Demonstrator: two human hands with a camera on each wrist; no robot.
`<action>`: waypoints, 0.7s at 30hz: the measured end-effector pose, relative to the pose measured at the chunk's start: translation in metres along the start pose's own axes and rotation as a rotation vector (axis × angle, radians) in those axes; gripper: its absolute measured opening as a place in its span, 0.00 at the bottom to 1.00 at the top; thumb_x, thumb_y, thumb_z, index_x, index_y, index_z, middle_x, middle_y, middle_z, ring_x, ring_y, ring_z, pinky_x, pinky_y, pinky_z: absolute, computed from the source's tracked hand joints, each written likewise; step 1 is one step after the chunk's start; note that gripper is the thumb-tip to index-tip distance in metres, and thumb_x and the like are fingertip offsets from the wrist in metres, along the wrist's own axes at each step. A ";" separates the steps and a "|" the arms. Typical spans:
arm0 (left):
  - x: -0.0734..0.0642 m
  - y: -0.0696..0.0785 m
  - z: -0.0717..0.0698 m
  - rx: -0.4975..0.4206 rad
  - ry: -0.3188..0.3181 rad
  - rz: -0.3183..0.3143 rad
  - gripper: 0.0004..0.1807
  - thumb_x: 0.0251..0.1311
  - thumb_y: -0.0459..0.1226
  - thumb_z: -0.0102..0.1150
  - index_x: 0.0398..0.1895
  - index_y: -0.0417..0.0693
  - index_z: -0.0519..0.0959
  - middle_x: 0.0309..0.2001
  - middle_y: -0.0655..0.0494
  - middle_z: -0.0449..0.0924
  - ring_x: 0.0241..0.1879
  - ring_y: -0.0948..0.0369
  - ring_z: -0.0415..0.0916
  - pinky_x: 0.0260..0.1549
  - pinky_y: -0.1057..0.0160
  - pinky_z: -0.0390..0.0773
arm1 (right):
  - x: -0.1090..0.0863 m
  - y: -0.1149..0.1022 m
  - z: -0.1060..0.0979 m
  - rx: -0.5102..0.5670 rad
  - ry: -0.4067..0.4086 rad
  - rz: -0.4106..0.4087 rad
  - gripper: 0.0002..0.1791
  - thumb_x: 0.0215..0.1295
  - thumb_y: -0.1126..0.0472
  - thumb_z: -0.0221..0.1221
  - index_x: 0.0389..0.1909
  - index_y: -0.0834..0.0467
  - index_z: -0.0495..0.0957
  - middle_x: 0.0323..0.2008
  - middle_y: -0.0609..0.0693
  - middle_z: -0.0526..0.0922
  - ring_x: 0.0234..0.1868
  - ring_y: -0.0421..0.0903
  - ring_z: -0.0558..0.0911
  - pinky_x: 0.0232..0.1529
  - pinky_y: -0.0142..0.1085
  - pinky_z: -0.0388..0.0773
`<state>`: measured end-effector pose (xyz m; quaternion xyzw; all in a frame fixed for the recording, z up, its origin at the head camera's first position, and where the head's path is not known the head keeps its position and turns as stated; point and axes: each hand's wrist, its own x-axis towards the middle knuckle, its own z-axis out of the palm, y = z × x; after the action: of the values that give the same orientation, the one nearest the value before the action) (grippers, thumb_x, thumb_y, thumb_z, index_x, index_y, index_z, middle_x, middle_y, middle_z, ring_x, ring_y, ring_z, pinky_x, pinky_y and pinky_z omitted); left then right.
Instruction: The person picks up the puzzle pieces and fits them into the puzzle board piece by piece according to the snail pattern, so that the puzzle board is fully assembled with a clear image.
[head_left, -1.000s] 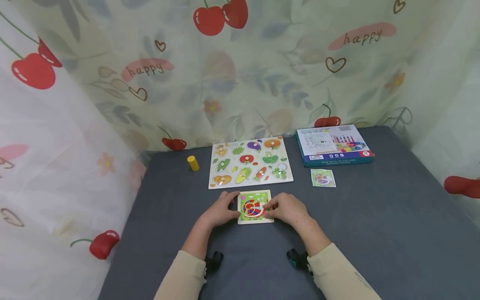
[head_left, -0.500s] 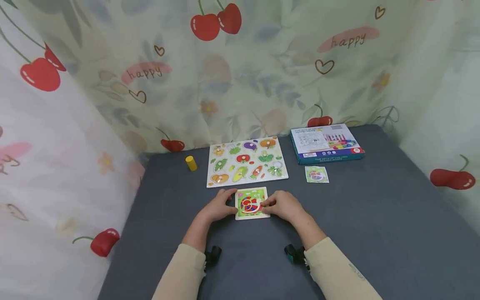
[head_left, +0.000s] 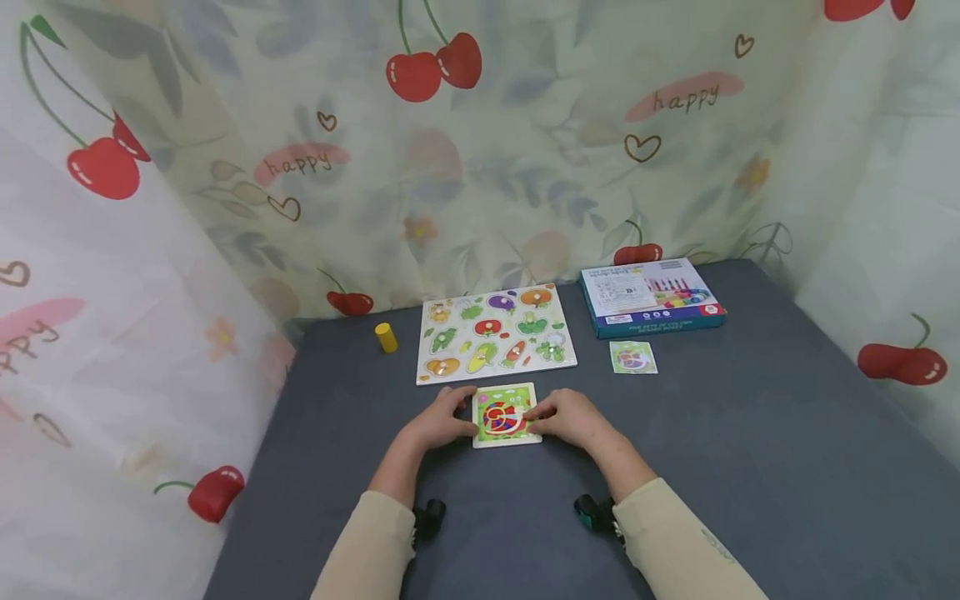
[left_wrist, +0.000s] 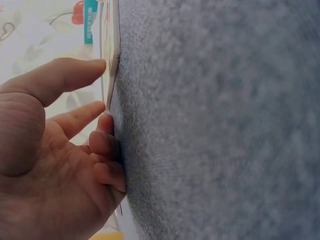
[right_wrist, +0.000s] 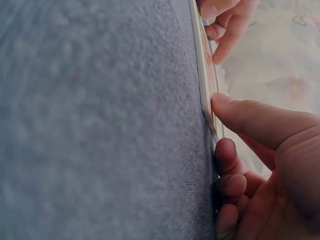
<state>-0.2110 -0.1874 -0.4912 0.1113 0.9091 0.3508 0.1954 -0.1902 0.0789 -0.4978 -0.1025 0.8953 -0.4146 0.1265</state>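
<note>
A small square jigsaw puzzle [head_left: 492, 437] with a pale frame lies flat in front of me. Its green picture carries a round, snail-like shape in red, blue and yellow, crossed by white gaps. My left hand [head_left: 437, 421] holds the puzzle's left side, forefinger by the far corner and thumb nearer me. Over the right part, my right hand [head_left: 572, 417] has thumb and forefinger together on a reddish puzzle piece, mostly hidden by the fingertips. In the right wrist view the thumb [right_wrist: 250, 117] rests over the board's edge, with the other fingers curled beside it.
Behind the puzzle lies a larger vegetable peg board [head_left: 495, 333]. A yellow cylinder [head_left: 386, 337] stands to its left. Toward the back right are a flat toy box [head_left: 652, 296] and a small printed card [head_left: 633, 357]. Printed curtains hang along the table's back and sides.
The white gap in the round picture looks narrower by the right fingertips. Both hands keep nearly the same place on the puzzle, while the head view has shifted slightly.
</note>
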 end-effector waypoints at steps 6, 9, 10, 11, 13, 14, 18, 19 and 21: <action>-0.001 -0.002 -0.001 -0.011 -0.016 -0.002 0.40 0.63 0.42 0.70 0.77 0.50 0.65 0.56 0.48 0.67 0.51 0.52 0.68 0.51 0.50 0.70 | -0.002 0.001 -0.002 0.016 -0.022 0.012 0.07 0.66 0.60 0.69 0.42 0.53 0.92 0.43 0.47 0.88 0.40 0.42 0.80 0.42 0.40 0.78; -0.003 -0.003 0.002 -0.014 -0.023 -0.012 0.42 0.63 0.43 0.70 0.78 0.51 0.63 0.55 0.49 0.66 0.50 0.53 0.68 0.50 0.51 0.70 | -0.006 0.003 -0.002 0.025 -0.040 0.025 0.07 0.67 0.61 0.68 0.42 0.53 0.92 0.42 0.47 0.88 0.39 0.41 0.80 0.41 0.40 0.77; -0.003 -0.003 0.002 -0.019 -0.022 -0.016 0.42 0.63 0.43 0.70 0.78 0.51 0.63 0.54 0.49 0.66 0.50 0.53 0.68 0.50 0.51 0.69 | -0.007 0.003 -0.002 0.028 -0.041 0.025 0.07 0.67 0.61 0.67 0.42 0.54 0.92 0.42 0.47 0.87 0.39 0.41 0.80 0.41 0.40 0.77; -0.003 -0.002 0.002 -0.024 -0.019 -0.018 0.42 0.62 0.44 0.70 0.78 0.51 0.63 0.54 0.49 0.66 0.50 0.52 0.68 0.50 0.51 0.69 | -0.008 0.003 -0.002 0.032 -0.040 0.027 0.07 0.67 0.61 0.67 0.42 0.54 0.91 0.41 0.47 0.87 0.39 0.41 0.80 0.42 0.40 0.77; -0.004 0.000 0.002 -0.030 -0.013 -0.019 0.43 0.62 0.44 0.70 0.79 0.50 0.62 0.54 0.49 0.66 0.51 0.52 0.68 0.51 0.50 0.69 | -0.009 0.003 -0.003 0.034 -0.035 0.024 0.07 0.68 0.60 0.67 0.43 0.54 0.91 0.41 0.47 0.87 0.39 0.42 0.79 0.42 0.40 0.77; -0.004 0.000 0.001 -0.031 -0.014 -0.014 0.43 0.62 0.44 0.70 0.79 0.50 0.62 0.54 0.49 0.66 0.51 0.52 0.68 0.51 0.50 0.69 | -0.009 0.003 -0.004 0.035 -0.033 0.021 0.07 0.68 0.60 0.67 0.43 0.54 0.91 0.41 0.47 0.87 0.39 0.42 0.79 0.42 0.40 0.77; -0.003 0.000 -0.002 -0.036 -0.017 -0.005 0.42 0.63 0.43 0.69 0.79 0.48 0.62 0.54 0.49 0.66 0.51 0.52 0.67 0.51 0.50 0.69 | -0.007 0.003 -0.005 0.038 -0.029 0.006 0.07 0.68 0.60 0.67 0.43 0.54 0.91 0.41 0.47 0.86 0.40 0.42 0.78 0.42 0.41 0.77; -0.003 0.000 -0.002 -0.040 -0.016 -0.004 0.42 0.64 0.43 0.69 0.79 0.48 0.62 0.54 0.49 0.66 0.51 0.52 0.67 0.51 0.50 0.68 | -0.006 0.003 -0.005 0.042 -0.029 0.001 0.08 0.68 0.60 0.67 0.43 0.54 0.91 0.41 0.47 0.86 0.40 0.43 0.78 0.43 0.41 0.77; -0.002 -0.001 -0.003 -0.045 -0.012 -0.005 0.41 0.64 0.43 0.69 0.78 0.48 0.62 0.54 0.49 0.66 0.51 0.52 0.67 0.51 0.51 0.68 | -0.004 0.004 -0.005 0.048 -0.030 -0.003 0.08 0.68 0.59 0.67 0.44 0.54 0.91 0.42 0.47 0.86 0.40 0.43 0.78 0.43 0.41 0.76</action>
<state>-0.2104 -0.1908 -0.4895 0.1065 0.9000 0.3701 0.2042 -0.1882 0.0866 -0.4970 -0.1070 0.8829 -0.4348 0.1415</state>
